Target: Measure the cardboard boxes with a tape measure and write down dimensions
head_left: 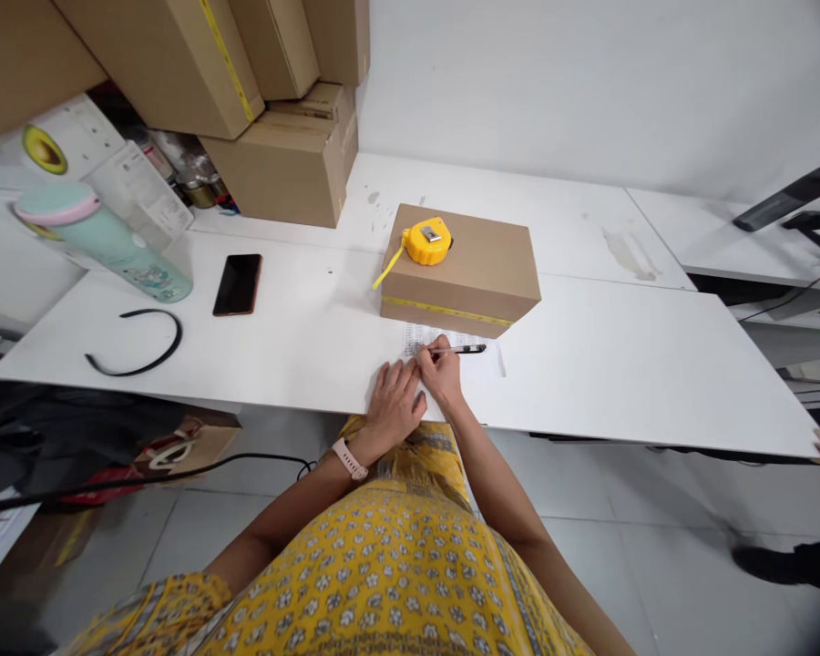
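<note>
My right hand (442, 369) is closed around a pen (468, 349), its tip down at a sheet of paper (488, 361). Part of that sheet, which carries printed rows, is hidden under the cardboard box (471, 260). Beside the right hand, my left hand (394, 401) lies flat at the table's front edge with fingers stretched out, touching the sheet's near left side or the table there; I cannot tell which. A yellow tape measure (427, 241) rests on top of the box, its strap hanging over the left edge.
On the white table (621, 364), a phone (237, 284), a black headband (170, 351) and a mint bottle (116, 241) sit to the left. Cardboard boxes (280, 164) are stacked at the back left. Someone's shoe (765, 563) shows on the floor at right.
</note>
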`<state>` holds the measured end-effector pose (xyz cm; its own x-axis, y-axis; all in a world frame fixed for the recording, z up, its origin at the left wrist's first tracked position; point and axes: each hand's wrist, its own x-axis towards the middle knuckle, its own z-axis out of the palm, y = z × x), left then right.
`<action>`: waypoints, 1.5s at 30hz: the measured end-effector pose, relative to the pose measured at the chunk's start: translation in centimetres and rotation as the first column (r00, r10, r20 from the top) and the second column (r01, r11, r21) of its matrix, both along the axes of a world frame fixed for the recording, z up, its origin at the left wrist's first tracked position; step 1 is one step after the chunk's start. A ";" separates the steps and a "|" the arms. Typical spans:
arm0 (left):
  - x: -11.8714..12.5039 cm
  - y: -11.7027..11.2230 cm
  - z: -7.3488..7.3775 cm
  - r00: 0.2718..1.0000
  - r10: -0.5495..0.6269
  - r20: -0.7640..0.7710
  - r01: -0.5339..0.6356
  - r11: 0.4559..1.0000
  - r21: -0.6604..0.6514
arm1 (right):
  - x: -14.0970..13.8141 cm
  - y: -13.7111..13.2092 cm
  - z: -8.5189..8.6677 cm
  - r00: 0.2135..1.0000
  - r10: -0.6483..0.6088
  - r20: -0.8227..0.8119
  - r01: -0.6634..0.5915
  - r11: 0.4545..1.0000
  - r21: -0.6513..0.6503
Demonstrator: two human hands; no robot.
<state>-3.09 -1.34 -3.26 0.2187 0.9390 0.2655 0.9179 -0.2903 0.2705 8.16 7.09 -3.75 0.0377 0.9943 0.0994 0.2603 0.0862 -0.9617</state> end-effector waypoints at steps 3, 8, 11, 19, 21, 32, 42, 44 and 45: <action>0.0 0.0 -0.1 1.000 -0.001 -0.006 0.001 1.000 0.003 | 0.0 0.0 0.1 1.000 0.003 -0.014 -0.004 1.000 -0.007; 0.0 0.1 0.0 1.000 0.000 -0.001 0.000 1.000 -0.002 | 0.0 0.0 0.0 1.000 -0.004 -0.023 0.005 1.000 0.002; 0.0 0.1 0.1 1.000 0.002 0.004 -0.002 1.000 -0.007 | 0.0 0.1 0.0 1.000 -0.003 -0.013 0.003 1.000 0.007; 0.0 0.0 0.0 1.000 0.001 0.001 -0.001 1.000 -0.004 | 0.0 -0.1 0.0 1.000 -0.016 -0.010 0.016 1.000 0.004; 0.0 0.0 0.0 1.000 -0.003 0.002 0.003 1.000 0.002 | 0.0 -0.1 0.1 1.000 -0.017 -0.004 0.017 1.000 0.008; -0.1 0.0 0.0 0.999 -0.006 0.034 0.006 1.000 -0.008 | 0.4 -0.9 1.7 0.995 -0.089 -0.054 0.088 0.996 -0.016; -0.8 3.1 4.4 0.936 -0.006 0.351 -0.085 0.966 0.243 | 16.3 -1.4 0.9 0.583 -0.442 0.682 0.413 0.884 0.220; -1.1 6.1 7.2 0.898 -0.008 0.440 -0.171 0.914 0.367 | 18.5 -0.6 1.0 0.442 -0.379 0.813 0.396 0.896 0.202; -1.2 7.9 8.5 0.883 -0.019 0.469 -0.194 0.895 0.401 | 19.2 -0.3 0.9 0.396 -0.345 0.851 0.386 0.904 0.187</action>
<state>-4.30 6.56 5.21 -0.1029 0.7184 0.6880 0.7509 -0.3975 0.5274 27.31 6.77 -2.82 0.3155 0.9107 0.2668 0.9377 -0.2561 -0.2347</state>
